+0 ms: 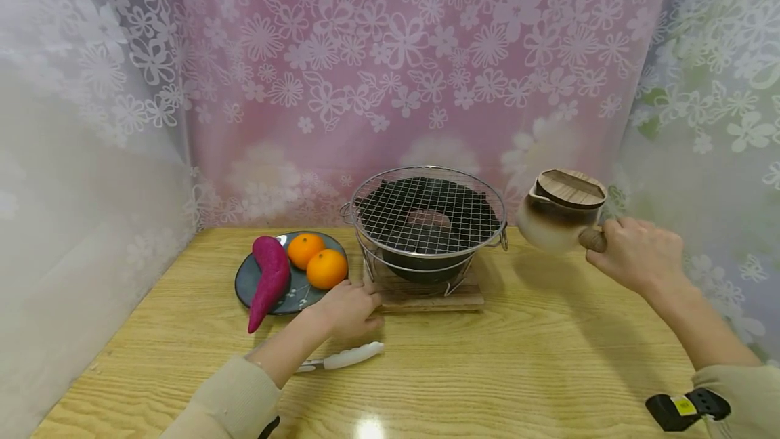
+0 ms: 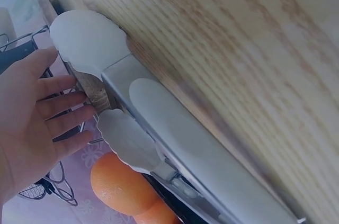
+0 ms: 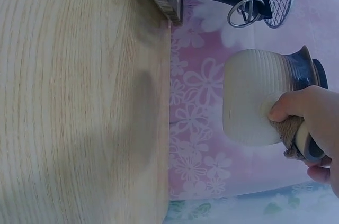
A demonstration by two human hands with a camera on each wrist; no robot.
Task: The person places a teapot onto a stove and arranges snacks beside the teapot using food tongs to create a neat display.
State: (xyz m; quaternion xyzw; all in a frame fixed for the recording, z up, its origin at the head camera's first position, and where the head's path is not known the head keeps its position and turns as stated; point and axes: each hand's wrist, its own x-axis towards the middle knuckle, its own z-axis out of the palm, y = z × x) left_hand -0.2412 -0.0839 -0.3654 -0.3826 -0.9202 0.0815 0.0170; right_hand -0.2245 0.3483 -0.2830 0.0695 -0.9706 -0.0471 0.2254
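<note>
My right hand (image 1: 640, 249) grips the twine-wrapped side handle of a cream and brown teapot (image 1: 551, 229), holding it in the air above the table's right side. A wooden lid (image 1: 571, 188) sits on the pot. In the right wrist view, the thumb lies along the handle of the teapot (image 3: 254, 97). My left hand (image 1: 347, 307) is beside the wooden base (image 1: 420, 303) of a round grill stove (image 1: 426, 222). Its fingers are extended and hold nothing in the left wrist view. White-headed tongs (image 2: 169, 123) lie near it, partly hidden by the forearm in the head view.
Left of the stove stands a dark plate (image 1: 244, 280) with a purple sweet potato (image 1: 268, 276) and two oranges (image 1: 327, 269). A wire mesh (image 1: 429, 208) covers the stove top. Floral curtains (image 1: 396, 53) hang behind and at both sides of the wooden table (image 1: 487, 371).
</note>
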